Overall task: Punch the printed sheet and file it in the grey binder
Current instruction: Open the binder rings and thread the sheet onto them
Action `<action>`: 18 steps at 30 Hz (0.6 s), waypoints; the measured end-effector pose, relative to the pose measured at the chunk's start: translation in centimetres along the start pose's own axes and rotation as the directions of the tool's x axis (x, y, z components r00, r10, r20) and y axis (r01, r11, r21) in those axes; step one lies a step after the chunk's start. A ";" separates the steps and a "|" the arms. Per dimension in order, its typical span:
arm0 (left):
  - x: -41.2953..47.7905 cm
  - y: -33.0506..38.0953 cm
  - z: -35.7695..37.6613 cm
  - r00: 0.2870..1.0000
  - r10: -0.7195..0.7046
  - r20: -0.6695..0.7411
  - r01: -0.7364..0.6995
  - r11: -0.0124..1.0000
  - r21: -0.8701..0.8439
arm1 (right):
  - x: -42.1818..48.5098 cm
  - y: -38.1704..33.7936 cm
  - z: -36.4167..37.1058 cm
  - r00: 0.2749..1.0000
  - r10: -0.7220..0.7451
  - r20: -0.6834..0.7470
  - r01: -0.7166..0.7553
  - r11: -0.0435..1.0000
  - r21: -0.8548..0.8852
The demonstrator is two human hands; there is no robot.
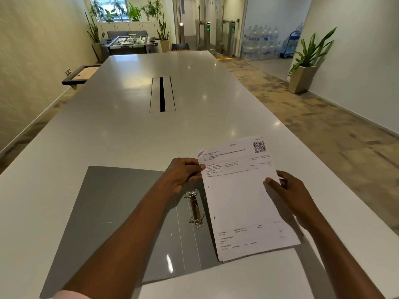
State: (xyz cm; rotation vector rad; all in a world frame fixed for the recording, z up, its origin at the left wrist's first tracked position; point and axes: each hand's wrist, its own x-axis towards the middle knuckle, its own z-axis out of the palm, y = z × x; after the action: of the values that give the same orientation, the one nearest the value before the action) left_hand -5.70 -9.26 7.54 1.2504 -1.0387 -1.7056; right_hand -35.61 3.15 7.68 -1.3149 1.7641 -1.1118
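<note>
Left hand pinches the upper left edge of the printed sheet, thumb on top, fingers curled under. Right hand holds the sheet's right edge at 3 o'clock, thumb pressed on the paper face, other fingers loosely spread behind and past the edge. Sheet sits tilted, top leaning toward 1 o'clock, QR code in its upper right corner, two punched holes visible along its left margin. It looks like more pages lie under it, edges showing at the bottom; cannot tell how many. Sheet covers the right half of the grey binder, which lies open flat on the counter. Ring mechanism on the binder spine is just left of the sheet's punched edge, at 9 o'clock from the sheet's centre, not through the holes; rings appear parted, hard to confirm. Left forearm crosses the binder's left cover. At 12 o'clock, mid counter, a cable slot. Potted plant on the floor at 2 o'clock. Foosball table far off past the counter's end at 11 o'clock.
</note>
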 end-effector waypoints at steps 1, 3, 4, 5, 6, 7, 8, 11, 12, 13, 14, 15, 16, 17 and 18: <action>0.0 0.2 -0.1 1.000 0.008 0.007 -0.008 1.000 -0.016 | 0.1 -0.2 -0.1 0.999 -0.017 0.045 0.017 1.000 0.006; -0.1 0.4 -0.4 1.000 0.024 0.018 -0.024 0.999 -0.046 | -0.1 -1.0 0.1 0.996 -0.028 0.089 0.028 1.000 0.009; -0.2 0.5 -0.5 0.999 0.030 0.020 -0.029 0.998 -0.055 | -0.2 -1.2 -0.1 0.995 -0.035 0.096 0.032 0.999 0.034; -0.3 0.5 -0.7 0.999 0.034 0.026 -0.032 0.998 -0.059 | -0.2 -0.9 -0.3 0.992 -0.057 0.109 0.052 0.998 0.044; -0.4 0.5 -0.9 0.999 0.036 0.041 -0.034 0.998 -0.058 | -0.2 -0.8 -0.5 0.991 -0.062 0.116 0.055 0.996 0.065; -0.5 0.5 -1.0 0.997 0.038 0.066 -0.035 0.998 -0.053 | -0.2 -0.7 -0.7 0.989 -0.062 0.133 0.050 0.995 0.089; -0.7 0.5 -1.2 0.994 0.039 0.098 -0.035 0.998 -0.043 | -0.3 -0.9 -0.8 0.989 -0.053 0.136 0.036 0.991 0.125; -1.2 0.4 -1.9 0.981 0.015 0.192 -0.018 1.000 0.015 | -0.6 -1.9 -0.6 0.989 -0.052 0.135 0.031 0.988 0.149; -1.4 0.3 -2.0 0.976 0.003 0.217 -0.013 0.999 0.044 | -0.7 -2.3 -0.6 0.990 -0.056 0.130 0.036 0.988 0.153; -1.6 0.2 -2.2 0.971 -0.004 0.238 -0.014 0.997 0.076 | -0.7 -2.6 -0.5 0.991 -0.060 0.119 0.040 0.986 0.160; -1.8 0.1 -2.3 0.968 -0.009 0.253 -0.019 0.994 0.107 | -0.7 -3.0 -0.4 0.993 -0.062 0.105 0.044 0.986 0.160; -2.0 0.1 -2.4 0.965 -0.011 0.260 -0.025 0.991 0.134 | -0.6 -3.3 -0.3 0.993 -0.065 0.098 0.050 0.987 0.152; -2.3 0.1 -2.6 0.965 -0.010 0.262 -0.032 0.987 0.157 | -0.7 -3.8 -0.2 0.994 -0.068 0.090 0.055 0.988 0.142; -2.5 0.2 -2.8 0.966 -0.007 0.259 -0.041 0.983 0.179 | -0.7 -4.1 -0.1 0.994 -0.079 0.081 0.067 0.988 0.140; -2.7 0.4 -3.0 0.967 -0.003 0.256 -0.050 0.979 0.198 | -0.9 -4.6 0.1 0.993 -0.089 0.071 0.079 0.988 0.131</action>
State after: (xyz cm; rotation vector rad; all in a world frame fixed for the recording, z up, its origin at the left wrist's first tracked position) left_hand -2.17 -7.46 8.24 1.1564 -1.4051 -1.8112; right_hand -33.48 3.35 11.87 -1.3460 1.5676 -1.1851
